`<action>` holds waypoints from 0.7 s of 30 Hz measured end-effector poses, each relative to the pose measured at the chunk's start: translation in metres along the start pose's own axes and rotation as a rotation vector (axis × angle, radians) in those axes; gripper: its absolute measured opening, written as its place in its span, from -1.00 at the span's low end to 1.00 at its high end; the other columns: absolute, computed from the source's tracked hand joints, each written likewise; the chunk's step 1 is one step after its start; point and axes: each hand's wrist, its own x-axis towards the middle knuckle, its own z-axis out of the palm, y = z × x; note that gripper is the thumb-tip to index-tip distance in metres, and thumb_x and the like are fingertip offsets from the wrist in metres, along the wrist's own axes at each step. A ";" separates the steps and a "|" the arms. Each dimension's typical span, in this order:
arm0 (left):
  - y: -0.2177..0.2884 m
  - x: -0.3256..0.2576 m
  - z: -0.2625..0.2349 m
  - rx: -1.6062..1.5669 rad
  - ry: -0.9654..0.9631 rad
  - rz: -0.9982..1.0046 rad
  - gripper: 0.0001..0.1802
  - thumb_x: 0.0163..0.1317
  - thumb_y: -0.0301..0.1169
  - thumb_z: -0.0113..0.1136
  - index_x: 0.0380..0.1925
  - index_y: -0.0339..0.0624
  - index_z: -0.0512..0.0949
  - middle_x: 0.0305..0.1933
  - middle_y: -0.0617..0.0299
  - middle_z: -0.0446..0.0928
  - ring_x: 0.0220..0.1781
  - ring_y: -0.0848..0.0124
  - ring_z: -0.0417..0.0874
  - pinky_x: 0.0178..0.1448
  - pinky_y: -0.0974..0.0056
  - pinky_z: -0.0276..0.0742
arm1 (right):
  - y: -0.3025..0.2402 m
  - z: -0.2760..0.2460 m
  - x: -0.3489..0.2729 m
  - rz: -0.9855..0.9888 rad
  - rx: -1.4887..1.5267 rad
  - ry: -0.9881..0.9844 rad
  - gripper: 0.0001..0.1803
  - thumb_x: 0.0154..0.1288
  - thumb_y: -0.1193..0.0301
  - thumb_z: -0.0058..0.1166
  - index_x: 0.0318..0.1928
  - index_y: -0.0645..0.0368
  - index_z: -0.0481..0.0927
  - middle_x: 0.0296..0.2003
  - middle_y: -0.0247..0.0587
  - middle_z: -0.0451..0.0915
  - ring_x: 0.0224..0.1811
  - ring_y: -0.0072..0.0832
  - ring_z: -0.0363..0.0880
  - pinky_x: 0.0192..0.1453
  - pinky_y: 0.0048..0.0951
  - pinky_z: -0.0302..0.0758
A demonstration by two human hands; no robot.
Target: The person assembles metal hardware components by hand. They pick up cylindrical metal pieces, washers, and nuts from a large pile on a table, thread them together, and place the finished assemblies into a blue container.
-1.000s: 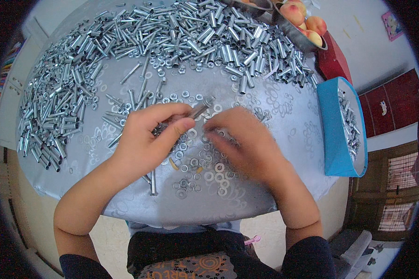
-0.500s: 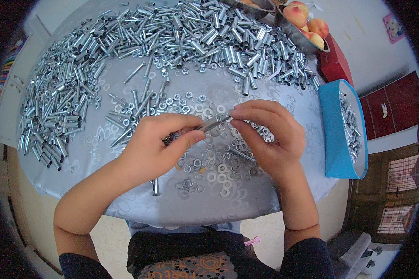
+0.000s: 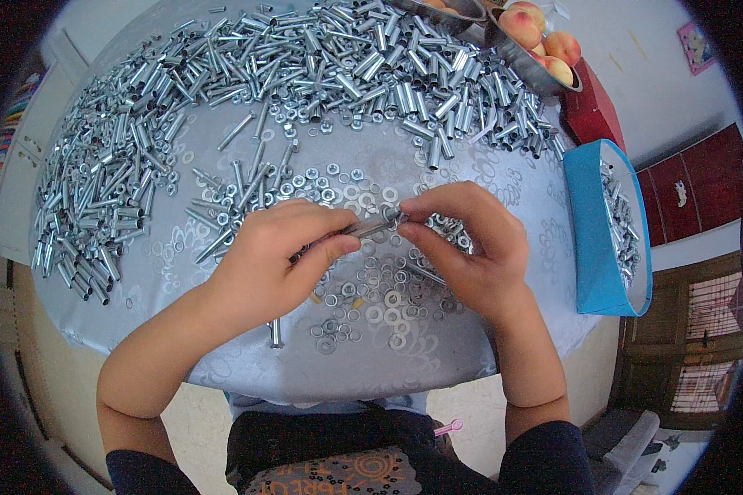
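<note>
My left hand (image 3: 272, 260) is closed around a silver bolt with a metal sleeve (image 3: 371, 224), pinched between thumb and forefinger and pointing right. At its right end my right hand (image 3: 475, 252) pinches with thumb and forefinger, around a small ring-like piece, a washer or nut, at the tip; which one I cannot tell. Below and between the hands lie many flat washers (image 3: 375, 314) and some nuts. Several loose bolts (image 3: 256, 186) and hex nuts (image 3: 328, 195) lie just beyond my left hand. Another bolt (image 3: 276, 332) pokes out below my left wrist.
A broad heap of metal sleeves and bolts (image 3: 305, 66) curves along the table's far and left sides. At the right edge stands a blue box (image 3: 590, 231) with more metal parts inside. Metal bowls of peaches (image 3: 524, 62) and a red object (image 3: 590, 111) sit far right.
My right hand has shifted a little left, and its fingertips are closer to my left hand along the bolt. My left hand stays nearly in place, still gripping it.
</note>
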 end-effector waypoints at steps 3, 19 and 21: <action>-0.001 0.000 0.000 0.032 -0.003 0.045 -0.82 0.00 -0.49 0.16 -0.36 -0.32 0.53 -0.46 0.06 0.52 -0.46 0.23 0.53 -0.36 0.26 0.40 | 0.003 -0.001 0.000 -0.035 0.010 -0.009 -0.77 -0.07 0.56 0.20 -0.30 0.15 0.57 -0.38 -0.21 0.55 -0.35 -0.38 0.54 -0.27 -0.46 0.47; -0.004 -0.001 -0.001 0.087 -0.040 0.098 -0.81 0.01 -0.51 0.14 -0.34 -0.34 0.50 -0.44 0.05 0.52 -0.40 0.17 0.53 -0.27 0.22 0.41 | 0.002 -0.003 0.001 0.060 0.177 -0.114 -0.80 0.00 0.57 0.13 -0.28 0.18 0.59 -0.26 -0.20 0.57 -0.19 -0.37 0.54 -0.11 -0.45 0.46; -0.005 -0.001 0.000 0.093 -0.034 0.110 -0.81 0.00 -0.51 0.14 -0.34 -0.34 0.50 -0.44 0.06 0.52 -0.39 0.17 0.53 -0.26 0.21 0.41 | 0.002 -0.004 0.002 0.067 0.186 -0.133 -0.80 -0.01 0.58 0.13 -0.28 0.20 0.58 -0.27 -0.19 0.57 -0.19 -0.36 0.55 -0.09 -0.44 0.45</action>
